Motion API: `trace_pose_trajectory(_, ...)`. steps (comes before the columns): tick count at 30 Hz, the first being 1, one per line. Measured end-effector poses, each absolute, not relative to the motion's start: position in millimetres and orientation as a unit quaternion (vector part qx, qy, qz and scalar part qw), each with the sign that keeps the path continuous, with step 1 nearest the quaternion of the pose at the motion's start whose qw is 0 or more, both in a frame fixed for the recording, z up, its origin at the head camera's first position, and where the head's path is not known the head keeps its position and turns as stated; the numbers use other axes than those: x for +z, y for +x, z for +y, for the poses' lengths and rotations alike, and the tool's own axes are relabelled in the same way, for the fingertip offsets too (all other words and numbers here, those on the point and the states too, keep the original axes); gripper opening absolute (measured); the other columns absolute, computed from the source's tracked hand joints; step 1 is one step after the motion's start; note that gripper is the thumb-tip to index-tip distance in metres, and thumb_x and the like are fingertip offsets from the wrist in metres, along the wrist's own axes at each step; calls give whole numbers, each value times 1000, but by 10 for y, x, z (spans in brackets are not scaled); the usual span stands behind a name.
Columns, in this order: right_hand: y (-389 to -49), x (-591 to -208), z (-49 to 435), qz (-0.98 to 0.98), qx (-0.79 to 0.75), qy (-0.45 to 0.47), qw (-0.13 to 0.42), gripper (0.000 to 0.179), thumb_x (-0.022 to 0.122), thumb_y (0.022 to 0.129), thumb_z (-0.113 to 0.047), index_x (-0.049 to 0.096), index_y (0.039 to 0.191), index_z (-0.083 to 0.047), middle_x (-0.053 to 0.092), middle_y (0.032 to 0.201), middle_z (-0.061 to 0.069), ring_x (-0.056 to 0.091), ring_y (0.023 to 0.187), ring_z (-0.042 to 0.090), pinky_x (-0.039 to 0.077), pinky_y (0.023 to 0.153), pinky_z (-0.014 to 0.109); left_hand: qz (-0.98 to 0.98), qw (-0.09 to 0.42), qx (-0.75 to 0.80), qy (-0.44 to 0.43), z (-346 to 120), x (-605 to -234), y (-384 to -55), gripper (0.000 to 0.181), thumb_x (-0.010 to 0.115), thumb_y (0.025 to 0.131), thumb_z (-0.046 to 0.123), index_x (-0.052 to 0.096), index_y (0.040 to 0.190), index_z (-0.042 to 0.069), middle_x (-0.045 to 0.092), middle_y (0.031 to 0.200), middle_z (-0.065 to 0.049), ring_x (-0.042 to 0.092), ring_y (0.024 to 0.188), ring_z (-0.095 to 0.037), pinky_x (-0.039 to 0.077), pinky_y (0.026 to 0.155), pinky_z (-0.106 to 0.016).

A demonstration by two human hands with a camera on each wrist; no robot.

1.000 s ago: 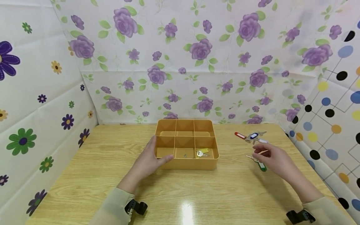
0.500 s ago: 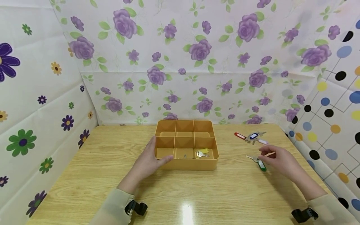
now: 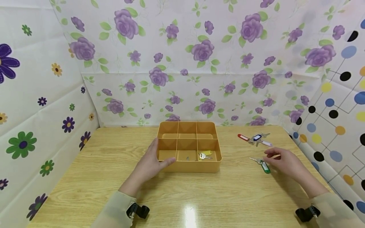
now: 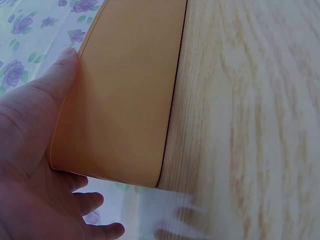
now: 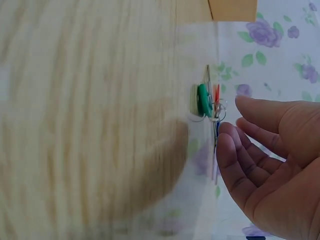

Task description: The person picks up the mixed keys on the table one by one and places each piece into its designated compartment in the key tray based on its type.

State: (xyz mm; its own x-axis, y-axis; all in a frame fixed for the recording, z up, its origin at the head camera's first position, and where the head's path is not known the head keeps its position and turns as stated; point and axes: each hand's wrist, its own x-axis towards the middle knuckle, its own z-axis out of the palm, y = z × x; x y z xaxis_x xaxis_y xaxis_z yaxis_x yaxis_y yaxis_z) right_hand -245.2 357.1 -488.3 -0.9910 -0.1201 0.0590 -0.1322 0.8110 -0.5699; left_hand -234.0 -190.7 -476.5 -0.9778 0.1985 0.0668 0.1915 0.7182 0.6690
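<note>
An orange six-compartment box (image 3: 188, 166) stands on the table. My left hand (image 3: 152, 161) rests at its front left corner, with the thumb on the front rim and the fingers along the left side. In the left wrist view the hand's (image 4: 35, 135) other fingertips show past the corner. A key with a yellow tag (image 3: 207, 153) lies in the front right compartment. My right hand (image 3: 285, 161) hovers beside a key with a green tag (image 3: 265, 167), thumb and fingers apart. Nothing shows between them in the right wrist view, where the green tag (image 5: 203, 100) appears beyond the fingertips.
Behind the green-tagged key lie more tagged keys: a red tag (image 3: 243, 137), a blue tag (image 3: 257, 137) and a pale lilac tag (image 3: 266, 143). A small greyish speck (image 3: 187, 158) sits in the front middle compartment. Patterned cloth (image 3: 182, 104) hangs behind the table (image 3: 171, 196).
My right hand has moved a little to the right, away from over the green-tagged key, which now shows more fully. The left hand and the box have stayed put.
</note>
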Motion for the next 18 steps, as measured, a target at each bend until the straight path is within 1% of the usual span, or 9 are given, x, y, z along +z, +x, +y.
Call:
trace_pose_trajectory(7,-2533,-4932,3573,-950,306,67,4,39,79,106,-24,73,134,4,76,117,15,75,103,34,62,82,41,926,5,363,105,-1911,-4767,-2338,136,72,92,79,1,175,-1,5,183,-24,19,165,-47,26,129,-64)
trace_pose_trajectory(13,-2581,-4960,3579,-949,308,65,-11,42,79,106,-27,73,135,3,74,117,14,74,105,35,60,75,35,926,7,362,105,-1909,-4762,-2336,137,72,92,79,-1,176,0,3,183,-22,18,165,-47,23,130,-63)
trace_pose_trajectory(15,-2597,-4973,3582,-949,309,66,-17,43,78,107,-28,72,136,3,74,117,15,73,106,36,59,73,34,927,7,361,105,-1908,-4759,-2335,137,72,92,79,-2,176,0,2,183,-22,17,165,-47,22,130,-63)
trace_pose_trajectory(18,-2624,-4995,3587,-949,308,69,-20,42,79,106,-27,73,134,4,74,116,14,73,105,36,60,75,35,927,7,360,105,-1908,-4757,-2334,136,72,92,79,-1,176,0,2,183,-22,16,165,-47,21,130,-63)
